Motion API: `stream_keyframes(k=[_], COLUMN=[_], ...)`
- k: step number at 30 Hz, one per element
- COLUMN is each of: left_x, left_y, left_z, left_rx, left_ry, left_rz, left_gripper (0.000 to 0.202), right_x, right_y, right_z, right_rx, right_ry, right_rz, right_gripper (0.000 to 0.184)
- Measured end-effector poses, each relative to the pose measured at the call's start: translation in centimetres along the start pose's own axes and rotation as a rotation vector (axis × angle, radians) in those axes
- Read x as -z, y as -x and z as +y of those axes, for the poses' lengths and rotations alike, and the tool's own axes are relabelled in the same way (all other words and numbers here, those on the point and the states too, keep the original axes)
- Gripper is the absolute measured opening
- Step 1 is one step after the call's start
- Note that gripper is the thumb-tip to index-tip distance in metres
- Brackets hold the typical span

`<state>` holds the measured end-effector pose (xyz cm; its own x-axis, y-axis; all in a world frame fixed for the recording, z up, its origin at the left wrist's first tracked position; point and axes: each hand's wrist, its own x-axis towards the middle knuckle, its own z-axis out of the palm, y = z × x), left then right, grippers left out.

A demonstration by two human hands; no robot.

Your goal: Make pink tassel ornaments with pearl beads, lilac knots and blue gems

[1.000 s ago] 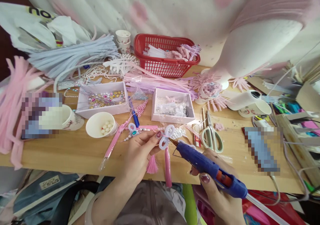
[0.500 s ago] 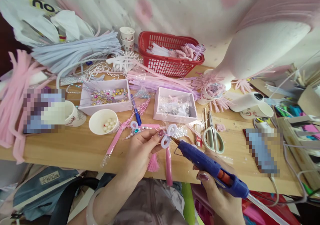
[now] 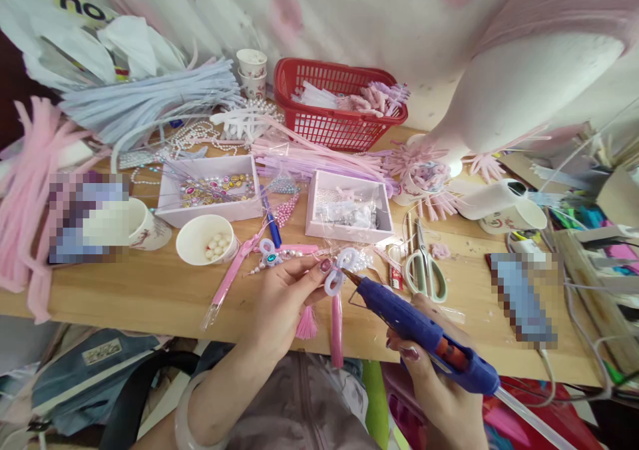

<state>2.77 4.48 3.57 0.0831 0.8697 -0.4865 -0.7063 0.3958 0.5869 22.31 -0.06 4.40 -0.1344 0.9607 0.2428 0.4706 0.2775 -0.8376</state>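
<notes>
far left: bundle of pink pipe cleaners (image 3: 24,190) hangs over the table (image 3: 124,297) edge. A paper cup of pearls (image 3: 207,239) and a gem tray (image 3: 210,194) stand further in, well apart from both hands.
left hand: left hand (image 3: 282,303) is closed in a pinch, thumb and fingertips on the pipe-cleaner bow (image 3: 340,270). Palm sits over the table's front edge.
bow position: in the air just above the front edge of the table, loops up, right at the pinching fingertips. Pink stem (image 3: 337,330) hangs straight down from it. Pink tassel (image 3: 306,323) hangs under the hand.
bow handling: my read is light, fuzzy, soft pile over thin wire. Bends and stays bent, loops crush if squeezed, not slippery. Best hold looks like the waist where loops meet stem, not the loops.
grip vs bow: pinch is on the bow's left side near the waist. Loops and right side are bare and face the nozzle.
behind bow: lidless white box (image 3: 347,207) with small bagged bits, near but not touching.
glue gun: blue glue gun (image 3: 424,333) angled up-left, nozzle at the bow's right side. Touching or just short, can't tell. Glue stick pokes out the back.
right hand: right hand (image 3: 439,383) is wrapped tight round the gun's handle, low right. Trigger finger not clear.
gun handling: rigid plastic, tip presumably hot, so handle only.
right of gun: scissors (image 3: 424,267) lie flat on the table just beyond the gun's barrel.
</notes>
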Motion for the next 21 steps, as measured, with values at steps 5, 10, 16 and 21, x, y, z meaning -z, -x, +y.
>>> stream_keyframes(k=[5, 10, 16, 21], left_x=[-0.12, -0.11, -0.17, -0.29], left_y=[-0.08, -0.17, 0.0, 0.11], left_z=[0.0, 0.13, 0.12, 0.15], left_rx=[0.003, 0.007, 0.017, 0.015], left_ry=[0.006, 0.016, 0.017, 0.016], left_rz=[0.008, 0.006, 0.013, 0.025], left_gripper=[0.029, 0.03, 0.032, 0.033], right_x=[0.12, 0.24, 0.39, 0.23], right_y=[-0.11, -0.07, -0.17, 0.05], right_z=[-0.09, -0.02, -0.08, 0.19], right_rx=[0.055, 0.051, 0.026, -0.001], right_ry=[0.047, 0.049, 0.01, 0.036], right_rz=[-0.019, -0.031, -0.033, -0.007], right_gripper=[0.03, 0.031, 0.033, 0.034])
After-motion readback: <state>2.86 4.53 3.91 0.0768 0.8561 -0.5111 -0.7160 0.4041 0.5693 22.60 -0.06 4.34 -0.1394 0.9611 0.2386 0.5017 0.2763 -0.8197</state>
